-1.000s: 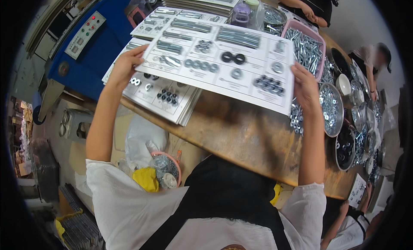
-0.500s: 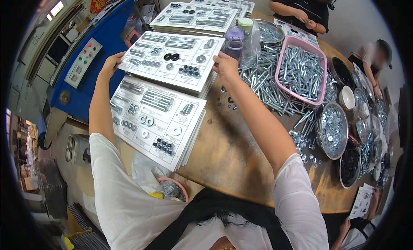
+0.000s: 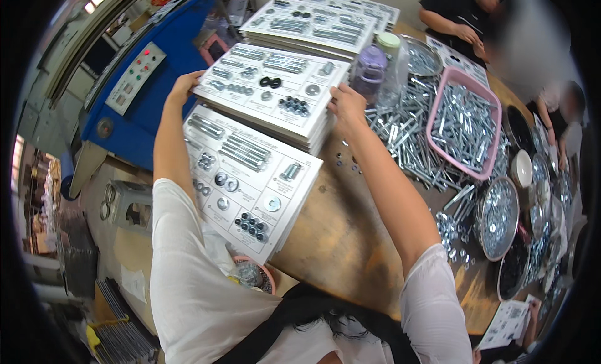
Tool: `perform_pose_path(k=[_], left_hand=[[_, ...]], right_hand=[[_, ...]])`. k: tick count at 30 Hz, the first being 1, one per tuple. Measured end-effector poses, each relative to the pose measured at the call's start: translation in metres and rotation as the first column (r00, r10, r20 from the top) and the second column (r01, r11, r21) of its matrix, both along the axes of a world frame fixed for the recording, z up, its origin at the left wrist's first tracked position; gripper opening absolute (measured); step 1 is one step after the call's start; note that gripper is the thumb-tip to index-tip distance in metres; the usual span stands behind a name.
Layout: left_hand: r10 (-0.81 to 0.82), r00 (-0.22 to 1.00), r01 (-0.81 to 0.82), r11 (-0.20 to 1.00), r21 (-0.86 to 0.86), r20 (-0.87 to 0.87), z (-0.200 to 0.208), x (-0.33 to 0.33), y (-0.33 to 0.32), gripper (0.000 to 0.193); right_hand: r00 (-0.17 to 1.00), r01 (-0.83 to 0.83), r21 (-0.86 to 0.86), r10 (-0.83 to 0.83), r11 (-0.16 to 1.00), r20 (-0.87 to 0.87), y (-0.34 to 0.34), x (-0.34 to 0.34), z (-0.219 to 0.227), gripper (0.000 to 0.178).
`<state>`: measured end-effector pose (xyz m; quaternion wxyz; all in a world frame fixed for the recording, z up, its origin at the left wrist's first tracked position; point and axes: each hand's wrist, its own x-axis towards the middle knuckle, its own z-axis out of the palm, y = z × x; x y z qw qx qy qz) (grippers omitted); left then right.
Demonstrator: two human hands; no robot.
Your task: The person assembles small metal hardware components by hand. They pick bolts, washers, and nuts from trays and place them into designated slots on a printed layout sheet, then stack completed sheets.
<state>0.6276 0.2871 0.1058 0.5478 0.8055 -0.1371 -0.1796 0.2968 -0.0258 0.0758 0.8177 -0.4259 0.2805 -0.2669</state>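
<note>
A white printed hardware card (image 3: 291, 82) with bolts, washers and nuts fixed on it in clear film lies on top of the middle stack. My left hand (image 3: 186, 87) grips its left edge, fingers partly hidden. On the opposite edge, my right hand (image 3: 349, 106) has its fingertips closed against the card's side. Two black rings (image 3: 270, 83) show near the card's middle. Closer to me is a second stack, topped by a similar card (image 3: 250, 188) with silver bolts, washers and dark nuts; neither hand touches it.
More card stacks (image 3: 307, 26) stand behind. Loose bolts (image 3: 400, 132) surround a pink basket (image 3: 463, 123) on the right, beside metal bowls (image 3: 498, 218). A purple bottle (image 3: 369, 69) stands near my right hand. A blue machine (image 3: 150, 57) is left. Other people work across the table.
The held card has settled flatter and squarer on the middle stack, both hands still at its edges. The whole scene has shifted rightward in view.
</note>
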Motion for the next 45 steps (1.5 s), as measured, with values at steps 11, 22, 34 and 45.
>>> perform_pose_path(k=[11, 22, 34, 45], left_hand=[[-0.435, 0.684, 0.168, 0.875, 0.454, 0.585, 0.035, -0.068, -0.021, 0.034], [-0.338, 0.697, -0.004, 0.880, 0.475, 0.633, 0.021, -0.066, -0.007, 0.025], [-0.227, 0.652, -0.111, 0.915, 0.388, 0.723, 0.020, -0.071, -0.001, 0.038], [-0.702, 0.275, 0.670, 0.630, 0.393, 0.656, 0.109, -0.350, -0.054, 0.018]], right_hand=[[0.968, -0.252, -0.044, 0.251, 0.967, -0.017, -0.027, -0.071, -0.015, 0.033], [0.987, -0.125, 0.127, 0.136, 0.984, -0.082, -0.039, -0.192, -0.053, 0.033], [0.997, 0.004, 0.208, 0.012, 0.978, -0.075, -0.029, -0.285, -0.073, 0.033], [0.811, 0.481, -0.320, -0.553, 0.816, -0.191, -0.025, -0.541, -0.044, 0.020]])
